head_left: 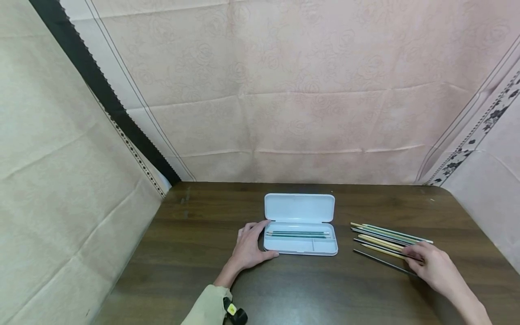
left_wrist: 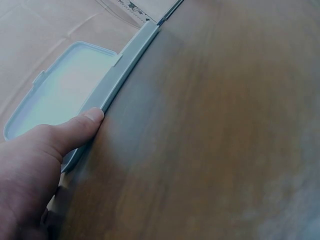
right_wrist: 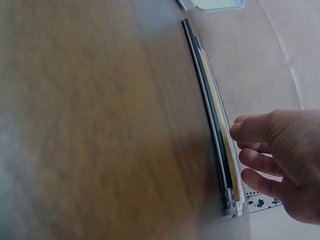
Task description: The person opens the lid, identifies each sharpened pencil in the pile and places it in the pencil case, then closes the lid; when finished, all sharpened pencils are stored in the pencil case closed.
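Observation:
A pale blue pencil case [head_left: 299,246] lies with its lid [head_left: 299,207] raised on the brown table; several green pencils [head_left: 298,234] rest in its long compartment. My left hand [head_left: 251,248] holds the case by its left end, thumb [left_wrist: 92,116] against the front edge and a finger at the back corner. To the right, several green, yellow and black pencils [head_left: 378,238] lie side by side in a loose fan. Over their near ends is my right hand [head_left: 432,264], its thumb and fingers apart, with a black pencil [head_left: 371,243] running into that gap.
One black pencil [head_left: 375,258] lies slightly apart, in front of the others. The wooden table [head_left: 195,266] ends at light fabric walls [head_left: 308,113] behind and at both sides. A strap with a dark device [head_left: 237,313] is on the left wrist.

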The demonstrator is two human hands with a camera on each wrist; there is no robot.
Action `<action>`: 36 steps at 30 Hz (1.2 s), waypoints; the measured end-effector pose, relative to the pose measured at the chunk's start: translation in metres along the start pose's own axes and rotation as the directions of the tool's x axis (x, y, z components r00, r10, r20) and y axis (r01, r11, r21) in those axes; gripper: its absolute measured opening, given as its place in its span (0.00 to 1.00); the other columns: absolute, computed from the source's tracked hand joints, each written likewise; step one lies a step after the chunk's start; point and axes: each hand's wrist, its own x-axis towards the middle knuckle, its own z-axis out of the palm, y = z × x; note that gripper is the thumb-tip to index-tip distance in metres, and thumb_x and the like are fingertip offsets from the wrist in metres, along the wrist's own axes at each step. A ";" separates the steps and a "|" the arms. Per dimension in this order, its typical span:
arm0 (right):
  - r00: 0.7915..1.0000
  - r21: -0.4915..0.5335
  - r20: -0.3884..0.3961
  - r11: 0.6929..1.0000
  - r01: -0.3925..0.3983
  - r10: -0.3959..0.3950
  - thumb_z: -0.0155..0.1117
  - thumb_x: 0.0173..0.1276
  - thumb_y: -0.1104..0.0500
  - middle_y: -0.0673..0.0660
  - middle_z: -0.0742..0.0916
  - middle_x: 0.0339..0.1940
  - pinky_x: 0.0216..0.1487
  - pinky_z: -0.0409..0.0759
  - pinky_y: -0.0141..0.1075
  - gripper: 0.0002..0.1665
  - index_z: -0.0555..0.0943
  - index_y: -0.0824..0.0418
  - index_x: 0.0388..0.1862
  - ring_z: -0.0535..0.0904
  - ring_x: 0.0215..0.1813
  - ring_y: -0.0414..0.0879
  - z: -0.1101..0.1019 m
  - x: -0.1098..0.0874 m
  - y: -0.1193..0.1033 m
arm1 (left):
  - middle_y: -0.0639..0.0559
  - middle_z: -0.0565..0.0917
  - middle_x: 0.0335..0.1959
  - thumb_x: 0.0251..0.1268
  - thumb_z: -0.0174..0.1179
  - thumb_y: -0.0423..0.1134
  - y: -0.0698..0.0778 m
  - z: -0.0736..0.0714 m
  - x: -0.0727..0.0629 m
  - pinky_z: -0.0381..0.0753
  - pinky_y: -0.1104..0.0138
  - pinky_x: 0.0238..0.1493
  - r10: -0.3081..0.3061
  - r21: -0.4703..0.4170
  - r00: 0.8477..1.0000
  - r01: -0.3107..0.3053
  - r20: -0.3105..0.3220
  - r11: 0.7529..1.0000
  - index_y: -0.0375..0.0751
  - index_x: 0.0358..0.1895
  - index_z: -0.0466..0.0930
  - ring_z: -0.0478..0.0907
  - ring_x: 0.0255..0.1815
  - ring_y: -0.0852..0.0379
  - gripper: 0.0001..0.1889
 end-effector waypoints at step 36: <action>0.999 -0.001 0.047 1.000 -0.009 0.009 0.80 0.32 0.75 0.41 0.82 0.27 0.29 0.70 0.26 0.25 0.84 0.51 0.26 0.77 0.28 0.33 0.001 -0.008 0.007 | 0.50 0.75 0.66 0.49 0.75 0.60 0.002 -0.002 -0.001 0.60 0.45 0.61 0.029 -0.007 0.999 -0.029 -0.016 1.000 0.47 0.73 0.67 0.66 0.63 0.45 0.47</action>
